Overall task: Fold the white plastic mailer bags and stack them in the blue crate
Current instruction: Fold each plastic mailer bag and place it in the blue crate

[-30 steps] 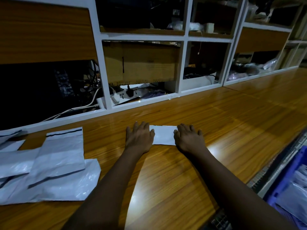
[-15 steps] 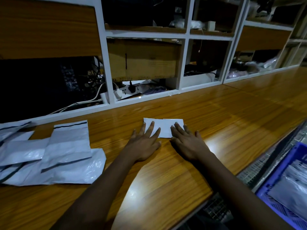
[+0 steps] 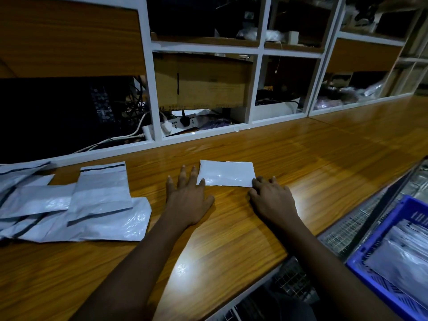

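A folded white mailer bag [image 3: 227,173] lies flat on the wooden counter [image 3: 231,239], a small rectangle. My left hand [image 3: 188,196] lies flat beside its left edge, fingers straight, one fingertip at the bag's lower left corner. My right hand [image 3: 272,199] rests at the bag's lower right corner, fingertips touching the edge. A heap of unfolded white mailer bags [image 3: 76,205] with dark seal strips lies at the left. The blue crate [image 3: 379,269] sits low at the right, with several folded bags inside.
White shelving [image 3: 254,86] with a cardboard box, a power strip [image 3: 176,122] and cables runs along the back of the counter. A wire mesh surface [image 3: 347,230] lies between the counter's near edge and the crate.
Both hands have slid back and outward off the folded bag, from covering its ends to resting at its lower corners. More of the bag shows.
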Demonstrator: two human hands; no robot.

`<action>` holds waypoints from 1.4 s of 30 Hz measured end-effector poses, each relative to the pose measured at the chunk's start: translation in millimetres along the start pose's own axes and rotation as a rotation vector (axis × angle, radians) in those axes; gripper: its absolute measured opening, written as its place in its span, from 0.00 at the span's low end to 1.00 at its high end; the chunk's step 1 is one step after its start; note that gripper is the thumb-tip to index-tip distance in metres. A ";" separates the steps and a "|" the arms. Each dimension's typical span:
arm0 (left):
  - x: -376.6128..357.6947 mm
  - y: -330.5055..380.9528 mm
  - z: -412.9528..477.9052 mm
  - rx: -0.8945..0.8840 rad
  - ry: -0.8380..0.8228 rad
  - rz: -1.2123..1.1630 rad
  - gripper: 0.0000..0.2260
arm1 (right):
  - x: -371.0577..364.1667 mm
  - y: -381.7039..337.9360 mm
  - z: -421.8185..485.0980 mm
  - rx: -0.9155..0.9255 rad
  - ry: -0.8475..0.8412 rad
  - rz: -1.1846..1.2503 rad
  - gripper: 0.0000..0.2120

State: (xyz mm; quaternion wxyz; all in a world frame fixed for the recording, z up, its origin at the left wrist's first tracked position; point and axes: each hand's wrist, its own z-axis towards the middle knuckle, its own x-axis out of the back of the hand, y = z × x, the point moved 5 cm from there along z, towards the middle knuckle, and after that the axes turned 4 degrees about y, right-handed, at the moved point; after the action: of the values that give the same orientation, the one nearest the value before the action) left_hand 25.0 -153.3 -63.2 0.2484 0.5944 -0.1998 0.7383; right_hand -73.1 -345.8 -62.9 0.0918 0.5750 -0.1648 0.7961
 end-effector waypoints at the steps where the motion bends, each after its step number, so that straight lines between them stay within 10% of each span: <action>1: 2.3 0.7 0.2 0.007 0.045 -0.017 0.27 | 1.0 0.3 0.4 0.002 0.039 0.024 0.18; 26: 21.2 34.3 46.6 -0.084 0.466 -0.075 0.02 | 5.2 -13.0 37.7 0.173 0.261 0.260 0.08; 42: 79.5 144.2 67.2 -0.371 0.684 -0.241 0.10 | 81.7 72.2 19.1 0.027 0.457 -0.020 0.21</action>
State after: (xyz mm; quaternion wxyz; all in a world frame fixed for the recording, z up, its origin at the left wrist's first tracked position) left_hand -23.3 -297.5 28.8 0.4883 0.2787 -0.1644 0.8105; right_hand -106.8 -423.4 8.5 0.1269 0.3826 -0.1236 0.9068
